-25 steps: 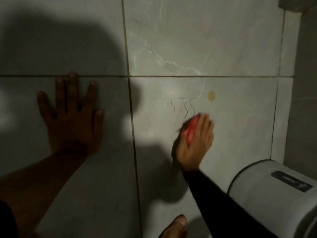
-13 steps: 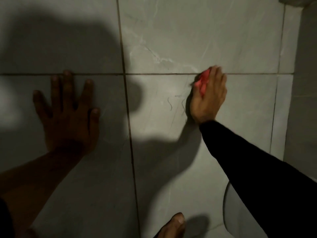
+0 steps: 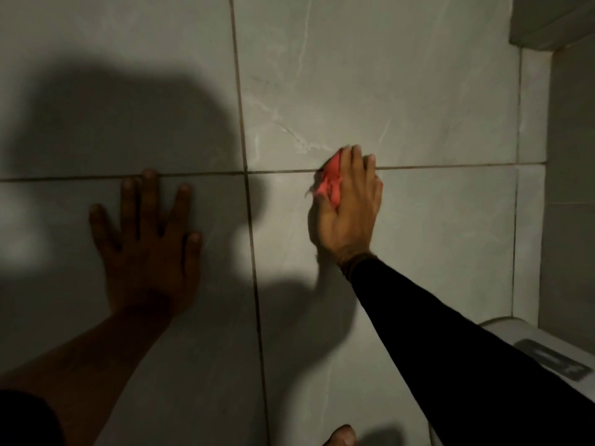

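Observation:
My right hand, in a black sleeve, presses a bunched red cloth against the grey marbled tile surface, right at the horizontal grout line. The cloth bulges out between thumb and forefinger, and the fingers lie over it. To the left, in shadow, my left hand rests flat on the tile just below the same grout line, with its fingers spread and nothing in it.
A vertical grout line runs between the two hands. A white rounded appliance with a grey label sits at the lower right. A corner and ledge close the right side. A bare toe shows at the bottom edge.
My right hand has swept the cloth up from below the pen squiggles to the grout line, then a little left. The squiggles and the yellow spot no longer show. My left hand stays planted.

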Tool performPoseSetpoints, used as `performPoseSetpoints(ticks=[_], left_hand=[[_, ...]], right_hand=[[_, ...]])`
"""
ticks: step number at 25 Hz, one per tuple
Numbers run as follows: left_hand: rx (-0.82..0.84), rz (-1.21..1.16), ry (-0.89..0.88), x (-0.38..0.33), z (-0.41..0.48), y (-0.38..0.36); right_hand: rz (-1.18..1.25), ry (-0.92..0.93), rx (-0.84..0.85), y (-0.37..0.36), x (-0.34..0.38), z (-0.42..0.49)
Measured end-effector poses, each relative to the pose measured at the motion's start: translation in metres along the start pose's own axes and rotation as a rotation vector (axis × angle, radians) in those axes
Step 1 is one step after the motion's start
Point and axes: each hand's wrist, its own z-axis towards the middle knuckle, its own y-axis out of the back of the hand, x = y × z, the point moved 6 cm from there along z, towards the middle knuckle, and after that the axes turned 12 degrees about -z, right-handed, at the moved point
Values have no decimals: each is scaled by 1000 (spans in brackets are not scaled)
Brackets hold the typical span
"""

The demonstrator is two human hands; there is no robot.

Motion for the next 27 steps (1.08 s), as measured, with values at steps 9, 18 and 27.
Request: performPoseSetpoints(ticks=[9,18,27], left_hand=[[0,8,-4,1,-1,-2],[48,-21,9,-3,0,1],[52,-45,12,-5,0,4]], right_hand=[[-77,18,14,-17,58,-34],[-79,-83,111,-24,-3,-99],[-73,-187,112,-20,-47,-105]])
